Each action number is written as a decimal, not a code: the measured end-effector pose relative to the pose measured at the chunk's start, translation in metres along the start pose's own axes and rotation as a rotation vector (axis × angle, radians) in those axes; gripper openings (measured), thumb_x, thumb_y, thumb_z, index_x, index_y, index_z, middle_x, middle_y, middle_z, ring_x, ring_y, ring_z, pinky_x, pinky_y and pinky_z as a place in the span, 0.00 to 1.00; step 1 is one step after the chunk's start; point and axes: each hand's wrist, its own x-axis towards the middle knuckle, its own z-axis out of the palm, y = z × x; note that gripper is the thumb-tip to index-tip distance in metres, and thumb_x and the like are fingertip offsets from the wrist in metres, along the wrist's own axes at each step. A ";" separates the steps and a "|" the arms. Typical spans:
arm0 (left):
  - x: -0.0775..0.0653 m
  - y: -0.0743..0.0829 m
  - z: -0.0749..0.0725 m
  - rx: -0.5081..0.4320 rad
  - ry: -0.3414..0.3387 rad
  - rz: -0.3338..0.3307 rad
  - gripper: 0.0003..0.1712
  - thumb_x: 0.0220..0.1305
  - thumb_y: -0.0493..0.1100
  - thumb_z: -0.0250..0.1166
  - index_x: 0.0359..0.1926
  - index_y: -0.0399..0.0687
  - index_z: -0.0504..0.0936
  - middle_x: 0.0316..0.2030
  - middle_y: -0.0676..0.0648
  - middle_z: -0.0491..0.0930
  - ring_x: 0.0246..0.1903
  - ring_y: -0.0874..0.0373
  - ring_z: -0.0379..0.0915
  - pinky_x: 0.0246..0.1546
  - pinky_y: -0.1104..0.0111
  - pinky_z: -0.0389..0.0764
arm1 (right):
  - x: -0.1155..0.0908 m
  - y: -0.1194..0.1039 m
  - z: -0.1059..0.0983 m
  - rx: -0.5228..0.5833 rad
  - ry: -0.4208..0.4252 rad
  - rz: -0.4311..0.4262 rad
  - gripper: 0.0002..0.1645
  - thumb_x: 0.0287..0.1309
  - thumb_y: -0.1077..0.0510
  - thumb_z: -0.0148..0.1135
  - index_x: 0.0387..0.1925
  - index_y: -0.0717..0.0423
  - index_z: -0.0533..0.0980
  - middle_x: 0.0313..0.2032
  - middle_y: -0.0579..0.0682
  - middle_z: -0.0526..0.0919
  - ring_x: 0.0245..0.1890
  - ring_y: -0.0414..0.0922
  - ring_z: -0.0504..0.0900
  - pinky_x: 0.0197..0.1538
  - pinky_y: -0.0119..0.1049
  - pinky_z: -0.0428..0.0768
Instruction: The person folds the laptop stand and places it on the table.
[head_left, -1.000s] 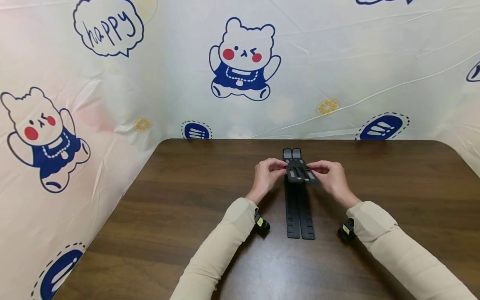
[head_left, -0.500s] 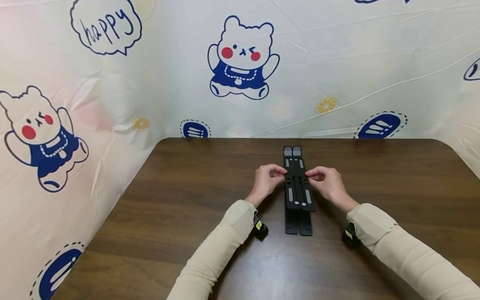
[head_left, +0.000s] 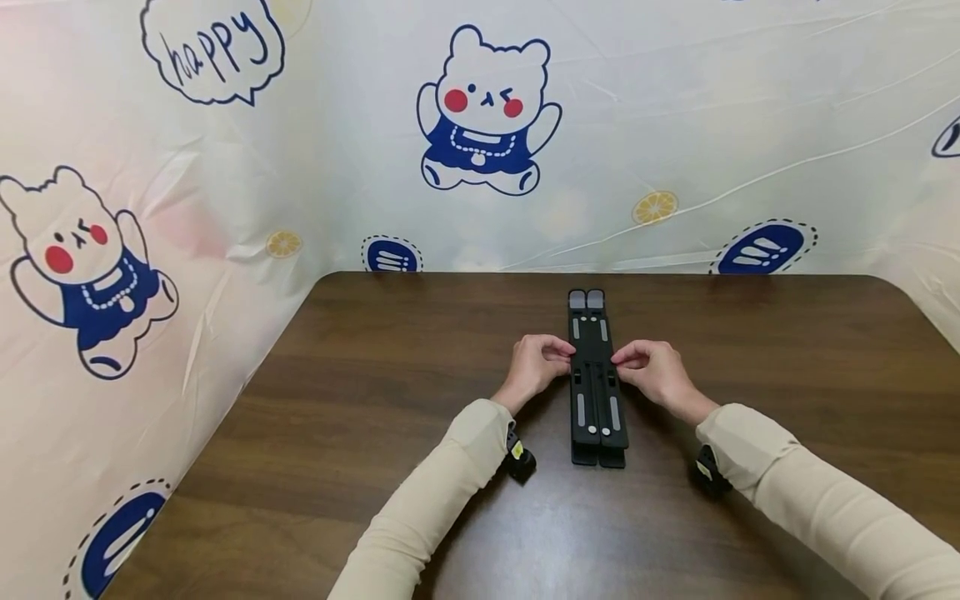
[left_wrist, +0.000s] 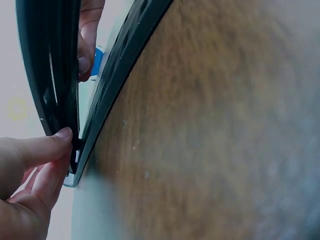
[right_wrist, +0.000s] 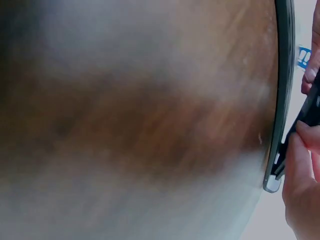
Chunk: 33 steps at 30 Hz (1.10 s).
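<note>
A black folding laptop stand (head_left: 594,375) with grey pads stands lengthwise on the table, its two long bars side by side. Its upper section is tilted above the lower one, with a narrow wedge of space between them in the left wrist view. My left hand (head_left: 534,367) pinches the left edge of that upper section between thumb and fingers. On the opposite edge, my right hand (head_left: 657,372) pinches at about the same height. Close up, the left thumb and fingers meet the upper section (left_wrist: 52,65) near its hinged end; the lower bar (left_wrist: 125,65) runs beside the tabletop.
The brown wooden table (head_left: 360,400) has rounded far corners. Behind and to the left hangs a pale printed curtain (head_left: 337,167) with cartoon bears. A small black wrist camera (head_left: 519,460) sits below each sleeve cuff.
The upper section of the stand has swung down toward the near end, over the lower bars. Both hands have lowered slightly with it, still pinching its sides.
</note>
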 end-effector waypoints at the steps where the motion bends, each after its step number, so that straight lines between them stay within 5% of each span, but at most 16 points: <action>1: 0.000 0.000 0.000 -0.002 -0.005 -0.003 0.09 0.43 0.26 0.67 0.29 0.38 0.83 0.25 0.46 0.82 0.24 0.64 0.78 0.28 0.77 0.76 | 0.000 0.001 0.000 -0.001 -0.007 0.007 0.08 0.46 0.71 0.62 0.32 0.67 0.77 0.33 0.61 0.81 0.30 0.48 0.80 0.36 0.40 0.79; 22: -0.004 -0.003 -0.002 0.001 -0.052 -0.025 0.12 0.40 0.25 0.68 0.31 0.37 0.83 0.28 0.45 0.82 0.26 0.62 0.78 0.27 0.77 0.76 | 0.001 0.005 0.000 0.068 -0.101 0.047 0.09 0.44 0.72 0.61 0.32 0.70 0.76 0.30 0.59 0.81 0.28 0.43 0.78 0.30 0.30 0.77; 33: -0.006 -0.008 -0.006 0.048 -0.122 -0.044 0.12 0.46 0.29 0.67 0.35 0.40 0.83 0.29 0.47 0.82 0.28 0.63 0.77 0.29 0.77 0.75 | 0.000 0.003 -0.004 0.048 -0.183 0.083 0.12 0.47 0.71 0.60 0.37 0.70 0.75 0.32 0.59 0.79 0.30 0.44 0.77 0.35 0.35 0.77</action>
